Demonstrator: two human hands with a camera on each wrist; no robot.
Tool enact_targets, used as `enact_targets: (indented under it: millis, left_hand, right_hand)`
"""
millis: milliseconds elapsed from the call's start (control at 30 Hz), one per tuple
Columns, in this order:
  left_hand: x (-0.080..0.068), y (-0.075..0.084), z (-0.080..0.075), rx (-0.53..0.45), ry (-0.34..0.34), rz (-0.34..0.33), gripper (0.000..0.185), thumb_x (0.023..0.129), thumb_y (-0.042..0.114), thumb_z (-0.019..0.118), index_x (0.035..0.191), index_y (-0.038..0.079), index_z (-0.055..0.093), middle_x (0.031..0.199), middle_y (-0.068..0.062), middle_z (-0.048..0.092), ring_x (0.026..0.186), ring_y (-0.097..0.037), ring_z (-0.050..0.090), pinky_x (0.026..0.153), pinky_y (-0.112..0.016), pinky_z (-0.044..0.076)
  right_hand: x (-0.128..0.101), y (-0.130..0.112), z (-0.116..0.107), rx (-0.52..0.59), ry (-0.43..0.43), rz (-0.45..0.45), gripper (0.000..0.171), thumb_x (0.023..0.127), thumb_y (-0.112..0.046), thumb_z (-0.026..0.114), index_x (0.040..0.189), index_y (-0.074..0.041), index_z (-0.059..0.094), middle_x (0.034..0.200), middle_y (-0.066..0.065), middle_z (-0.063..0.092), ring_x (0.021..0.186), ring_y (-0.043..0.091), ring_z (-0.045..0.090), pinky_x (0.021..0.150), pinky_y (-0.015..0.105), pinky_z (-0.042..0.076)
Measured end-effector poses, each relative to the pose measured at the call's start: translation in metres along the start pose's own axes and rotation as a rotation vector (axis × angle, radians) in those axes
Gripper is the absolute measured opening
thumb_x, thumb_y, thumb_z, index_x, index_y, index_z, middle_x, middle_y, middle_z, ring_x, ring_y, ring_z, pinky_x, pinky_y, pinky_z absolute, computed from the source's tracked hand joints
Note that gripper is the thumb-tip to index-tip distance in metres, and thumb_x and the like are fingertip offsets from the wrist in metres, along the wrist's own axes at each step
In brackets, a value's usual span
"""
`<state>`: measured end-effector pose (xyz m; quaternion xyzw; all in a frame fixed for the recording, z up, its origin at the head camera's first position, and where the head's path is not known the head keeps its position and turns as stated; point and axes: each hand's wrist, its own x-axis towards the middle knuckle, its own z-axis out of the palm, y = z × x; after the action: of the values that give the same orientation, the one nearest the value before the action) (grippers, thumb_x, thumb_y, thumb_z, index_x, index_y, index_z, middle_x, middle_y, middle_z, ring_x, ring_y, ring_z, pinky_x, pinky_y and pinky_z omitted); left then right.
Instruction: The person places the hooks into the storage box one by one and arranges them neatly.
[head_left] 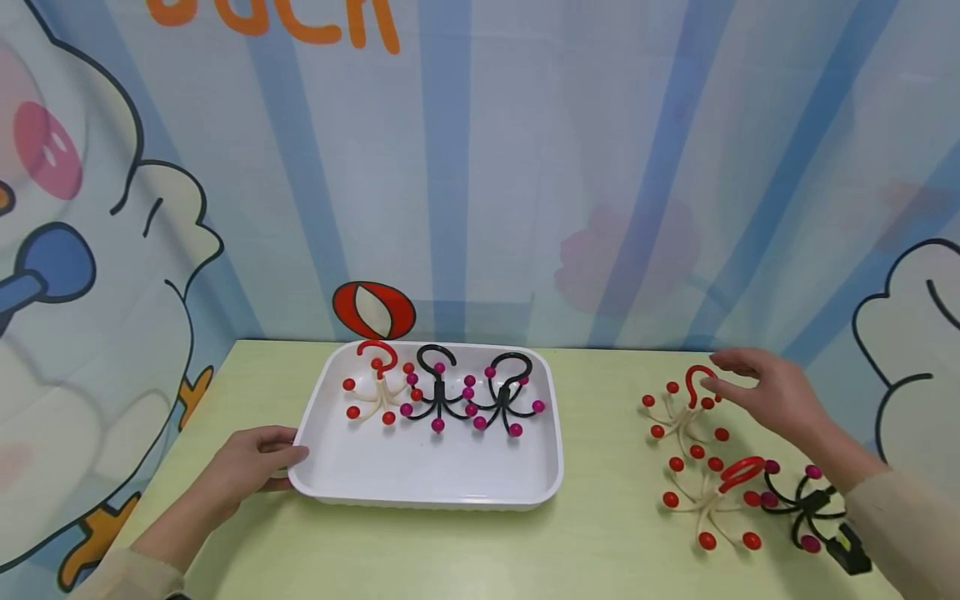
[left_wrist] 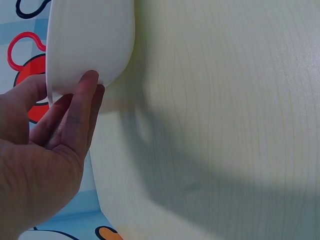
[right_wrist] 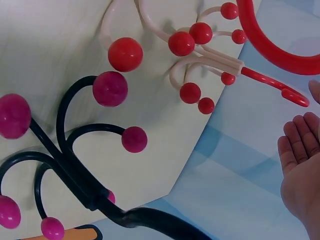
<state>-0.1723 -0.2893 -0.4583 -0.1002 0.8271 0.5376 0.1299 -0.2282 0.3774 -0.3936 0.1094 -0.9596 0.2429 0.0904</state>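
Pale green wooden table [head_left: 600, 533] set against a blue-striped cartoon backdrop [head_left: 525, 167]. On it a white tray [head_left: 420, 475], loaded along its far side with one cream red-hooked hanger [head_left: 377, 392] and two black ones [head_left: 468, 396]. At right, off the tray, lay two more cream hangers and a black hanger [head_left: 806, 504]. Left hand [head_left: 251, 467] rested at the tray's near-left corner, thumb over the rim, fingers beneath, gripping lightly. Right hand [head_left: 772, 396] hovered released, fingers straight, just beside the red hook of the farthest cream hanger [head_left: 686, 408], grasping nothing
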Motion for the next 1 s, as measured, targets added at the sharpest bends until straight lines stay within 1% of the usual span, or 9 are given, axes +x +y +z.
enact_targets:
  millis: [167, 367, 667, 833, 1000]
  left_hand:
    - [0.001, -0.001, 0.0, 0.004, -0.001, -0.007, 0.052, 0.104, 0.011, 0.07, 0.143, -0.017, 0.051, 0.132, -0.032, 0.064, 0.1, -0.025, 0.073, 0.081, -0.039, 0.068]
    - [0.002, -0.001, -0.001, 0.0, -0.002, -0.007, 0.052, 0.104, 0.01, 0.07, 0.143, -0.018, 0.051, 0.132, -0.032, 0.064, 0.1, -0.024, 0.073, 0.081, -0.04, 0.068]
    - [0.001, -0.003, -0.001, -0.013, -0.005, 0.006, 0.052, 0.104, 0.009, 0.069, 0.143, -0.018, 0.051, 0.133, -0.032, 0.064, 0.102, -0.024, 0.073, 0.082, -0.039, 0.068]
    - [0.001, -0.002, 0.0, -0.002, 0.0, 0.004, 0.051, 0.104, 0.01, 0.069, 0.143, -0.017, 0.051, 0.132, -0.032, 0.064, 0.101, -0.024, 0.072, 0.081, -0.039, 0.068]
    - [0.001, -0.001, 0.0, 0.005, 0.001, 0.0, 0.051, 0.104, 0.01, 0.07, 0.143, -0.018, 0.052, 0.13, -0.031, 0.065, 0.101, -0.024, 0.072, 0.081, -0.039, 0.068]
  right_hand:
    - [-0.002, 0.004, 0.004, 0.005, 0.008, 0.022, 0.048, 0.102, -0.032, 0.076, 0.135, 0.002, 0.068, 0.131, 0.029, 0.068, 0.121, 0.052, 0.063, 0.095, 0.072, 0.054]
    - [-0.004, 0.008, 0.009, -0.005, 0.015, 0.029, 0.042, 0.102, -0.032, 0.076, 0.129, 0.0, 0.071, 0.126, 0.026, 0.07, 0.118, 0.051, 0.065, 0.092, 0.071, 0.056]
    - [-0.004, 0.007, 0.011, -0.005, 0.058, 0.005, 0.026, 0.103, -0.025, 0.075, 0.118, -0.004, 0.075, 0.115, 0.02, 0.074, 0.111, 0.047, 0.068, 0.086, 0.067, 0.057]
    - [-0.003, 0.006, 0.012, -0.016, 0.062, -0.004, 0.022, 0.103, -0.023, 0.075, 0.115, -0.004, 0.077, 0.112, 0.019, 0.075, 0.108, 0.046, 0.068, 0.083, 0.065, 0.058]
    - [-0.002, 0.004, 0.011, -0.041, 0.068, -0.034, 0.018, 0.102, -0.019, 0.076, 0.112, -0.005, 0.078, 0.108, 0.016, 0.076, 0.105, 0.044, 0.069, 0.08, 0.062, 0.059]
